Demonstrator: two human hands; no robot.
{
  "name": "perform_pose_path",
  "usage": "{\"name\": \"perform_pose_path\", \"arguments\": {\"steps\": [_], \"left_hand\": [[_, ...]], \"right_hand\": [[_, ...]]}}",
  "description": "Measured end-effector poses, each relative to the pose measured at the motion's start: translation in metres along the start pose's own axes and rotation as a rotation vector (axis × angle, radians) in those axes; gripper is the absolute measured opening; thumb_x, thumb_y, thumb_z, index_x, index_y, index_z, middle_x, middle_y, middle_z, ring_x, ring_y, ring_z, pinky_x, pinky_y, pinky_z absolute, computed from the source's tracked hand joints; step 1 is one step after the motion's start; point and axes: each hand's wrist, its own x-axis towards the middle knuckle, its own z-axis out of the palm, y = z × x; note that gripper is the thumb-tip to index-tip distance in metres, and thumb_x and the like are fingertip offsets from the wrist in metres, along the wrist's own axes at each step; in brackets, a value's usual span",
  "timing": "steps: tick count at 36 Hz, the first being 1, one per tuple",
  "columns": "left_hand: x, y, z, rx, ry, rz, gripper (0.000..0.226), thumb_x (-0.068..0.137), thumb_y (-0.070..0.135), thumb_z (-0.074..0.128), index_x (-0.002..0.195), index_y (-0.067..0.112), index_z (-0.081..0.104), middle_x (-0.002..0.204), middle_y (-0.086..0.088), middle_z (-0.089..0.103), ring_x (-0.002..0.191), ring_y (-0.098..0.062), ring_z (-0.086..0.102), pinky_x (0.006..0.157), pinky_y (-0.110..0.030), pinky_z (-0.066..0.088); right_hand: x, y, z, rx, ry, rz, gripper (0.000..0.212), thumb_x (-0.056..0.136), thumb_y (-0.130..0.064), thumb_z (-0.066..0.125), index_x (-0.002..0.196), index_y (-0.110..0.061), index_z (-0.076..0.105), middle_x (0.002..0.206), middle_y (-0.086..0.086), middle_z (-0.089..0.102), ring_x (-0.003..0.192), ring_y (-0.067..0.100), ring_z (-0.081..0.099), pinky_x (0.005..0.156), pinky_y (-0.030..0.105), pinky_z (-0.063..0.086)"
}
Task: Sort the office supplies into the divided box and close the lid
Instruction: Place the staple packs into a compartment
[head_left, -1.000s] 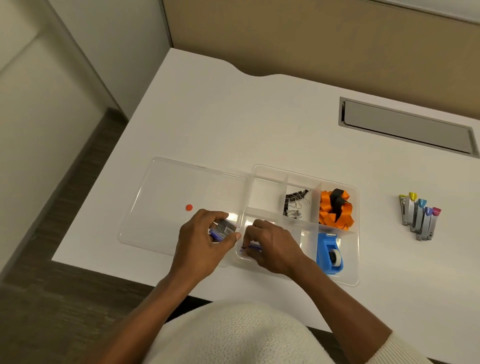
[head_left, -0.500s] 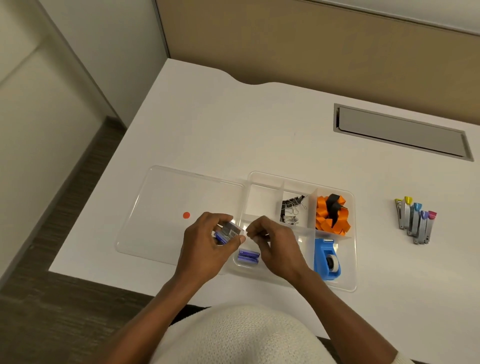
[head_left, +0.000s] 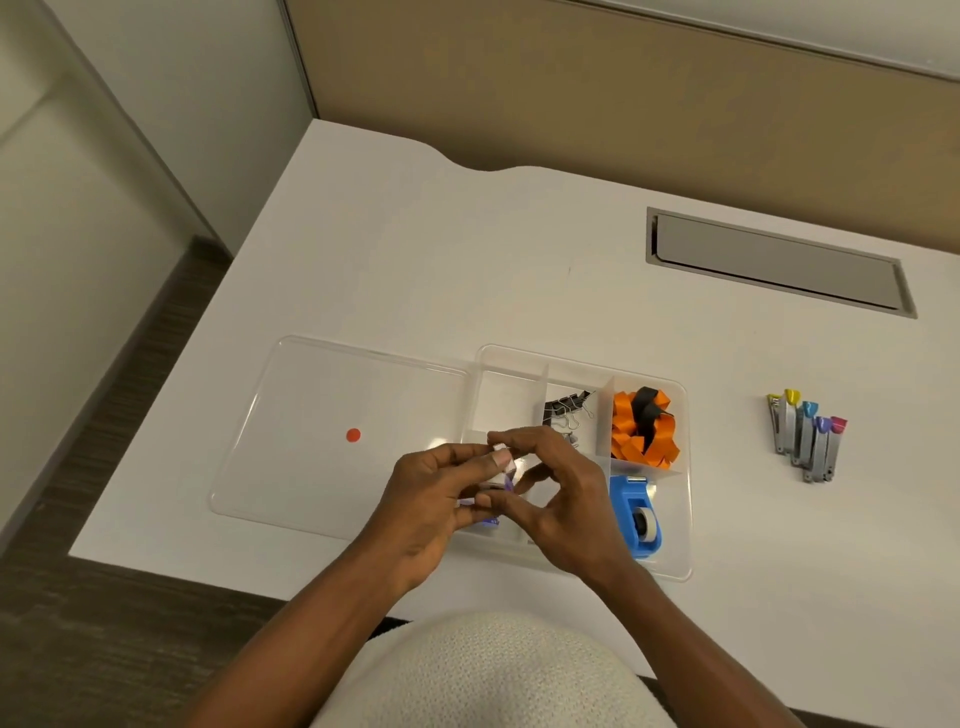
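A clear divided box (head_left: 684, 525) sits near the desk's front edge, its flat lid (head_left: 322, 395) lying open to the left. Black binder clips (head_left: 563, 408), orange and black pieces (head_left: 644, 428) and a blue tape dispenser (head_left: 636, 514) fill three compartments. Over the front left compartment, my left hand (head_left: 431, 499) and my right hand (head_left: 556, 493) both pinch a small stack of silver and purple staple boxes (head_left: 503, 470). Another purple box (head_left: 488, 521) peeks out in the compartment below my hands.
Several small staplers with coloured tips (head_left: 805, 434) lie in a row on the white desk (head_left: 519, 260) to the right of the box. A grey cable hatch (head_left: 774, 262) is set in the desk at the back right. The desk's left edge drops to the floor.
My right hand rose from the front left compartment, leaving a purple box there, and met my left hand at the staple boxes it holds. The camera shifted slightly.
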Motion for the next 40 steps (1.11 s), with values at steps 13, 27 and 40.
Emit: {"name": "perform_pose_path", "arguments": {"steps": [13, 27, 40], "left_hand": [[0.005, -0.007, -0.004, -0.116, -0.018, -0.096, 0.06, 0.069, 0.032, 0.092, 0.114, -0.003, 0.072, 0.106, -0.027, 0.077, 0.1, -0.039, 0.077, 0.081, -0.04, 0.064], [0.007, -0.011, -0.028, 0.14, 0.178, 0.018, 0.054, 0.072, 0.053, 0.085, 0.106, 0.011, 0.076, 0.095, -0.007, 0.082, 0.088, -0.024, 0.081, 0.074, -0.038, 0.066], [0.028, -0.046, -0.048, 0.593, 0.342, 0.123, 0.01, 0.084, 0.026, 0.085, 0.093, 0.023, 0.08, 0.083, 0.007, 0.079, 0.075, -0.016, 0.077, 0.079, -0.036, 0.067]], "right_hand": [[-0.003, 0.006, -0.013, -0.161, -0.126, 0.106, 0.04, 0.088, -0.036, 0.079, 0.123, -0.024, 0.062, 0.106, -0.018, 0.07, 0.091, 0.007, 0.067, 0.079, 0.028, 0.059], [0.016, 0.009, -0.001, -0.22, -0.15, 0.129, 0.045, 0.086, -0.026, 0.083, 0.126, -0.018, 0.064, 0.106, -0.004, 0.075, 0.087, 0.011, 0.07, 0.079, 0.032, 0.063], [0.026, 0.039, 0.031, -0.84, -0.502, -0.073, 0.015, 0.095, -0.018, 0.064, 0.11, -0.021, 0.061, 0.098, 0.001, 0.069, 0.092, 0.023, 0.061, 0.072, 0.042, 0.058]]}}
